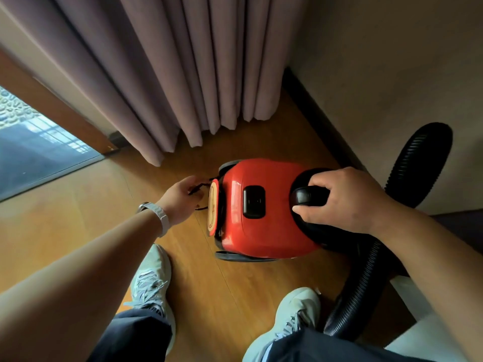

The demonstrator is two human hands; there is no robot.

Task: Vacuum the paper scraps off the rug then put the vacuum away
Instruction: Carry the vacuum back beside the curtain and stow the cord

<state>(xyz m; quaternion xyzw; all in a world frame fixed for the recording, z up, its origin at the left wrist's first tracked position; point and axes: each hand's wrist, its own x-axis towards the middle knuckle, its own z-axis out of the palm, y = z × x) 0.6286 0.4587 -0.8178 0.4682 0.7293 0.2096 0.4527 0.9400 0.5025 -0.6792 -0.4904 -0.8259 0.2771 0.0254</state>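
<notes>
Hold the red vacuum (264, 231) steady with the right hand (350, 202) curled round its handle (304, 195) while the left hand (180, 199), pinching the cord (199, 186), guides it slowly (no tangles).

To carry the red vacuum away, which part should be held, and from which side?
The black carry handle on top of the red vacuum, near the hose end. Come from above, fingers curling under the bar: it bridges a recess in the smooth, rounded shell, which offers no other purchase.
</notes>
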